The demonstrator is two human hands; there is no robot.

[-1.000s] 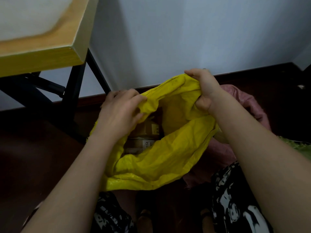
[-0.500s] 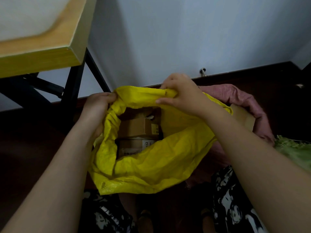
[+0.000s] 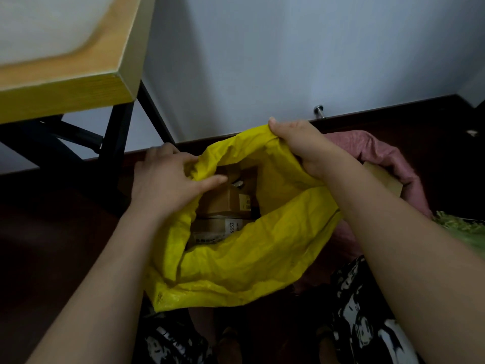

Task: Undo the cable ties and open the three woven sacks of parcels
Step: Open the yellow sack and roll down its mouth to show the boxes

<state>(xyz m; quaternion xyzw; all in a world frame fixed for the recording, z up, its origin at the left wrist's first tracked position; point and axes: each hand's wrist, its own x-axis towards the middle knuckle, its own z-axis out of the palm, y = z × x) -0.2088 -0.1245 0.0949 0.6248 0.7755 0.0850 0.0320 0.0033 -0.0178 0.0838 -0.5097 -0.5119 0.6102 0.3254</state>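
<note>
Two hands were on the mouth of the yellow sack at the centre of the frame. Your right hand clamped the far rim at upper centre, fingers curled over the fabric, while your left hand gripped the rim at centre left with its forefinger stretched across the opening. Half a second before, the right hand had pinched the rim lower and nearer the left hand; it had since lifted and drawn to the right, so the mouth gaped wider and more of the brown parcels showed inside, one stacked on another with a printed label. No cable tie was visible on this sack, so I judged it undone and the sack as good as open. Just beside it at right lay the pink sack, its mouth also open round a cardboard box, and at the right edge a green sack barely showed; whether that one was open I could not tell. A wooden surface hung at upper left.
</note>
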